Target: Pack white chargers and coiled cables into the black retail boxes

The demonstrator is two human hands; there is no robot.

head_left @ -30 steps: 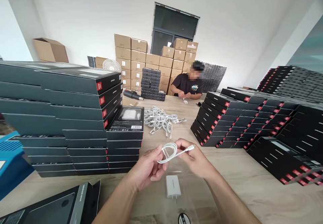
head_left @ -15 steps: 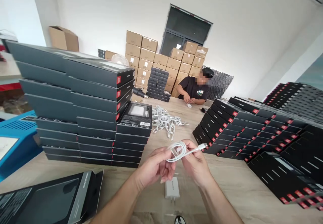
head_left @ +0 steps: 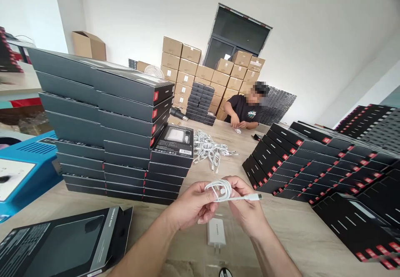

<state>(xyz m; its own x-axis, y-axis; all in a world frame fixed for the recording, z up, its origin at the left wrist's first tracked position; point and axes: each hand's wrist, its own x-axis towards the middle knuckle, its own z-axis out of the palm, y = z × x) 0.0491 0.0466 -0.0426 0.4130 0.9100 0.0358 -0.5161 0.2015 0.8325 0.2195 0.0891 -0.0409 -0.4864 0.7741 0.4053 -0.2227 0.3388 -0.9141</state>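
A coiled white charging cable is held between my two hands above the table. My left hand pinches the left side of the coil. My right hand grips the coil's right side, with one connector pointing out to the right past the fingers. Part of the coil is hidden behind my fingers. Below my hands a white power adapter lies on the table, its prongs toward me. To the lower left lies a black box with a clear window and its end flap open.
Tall stacks of dark boxes stand on the left and right. A pile of white cables lies mid-table. A co-worker handles something small at the far side. A blue machine sits at left.
The cable's protruding connector has swung from angled upward to nearly level, and the coil is turned slightly. Both hands stay on it. The whole view has shifted a little.
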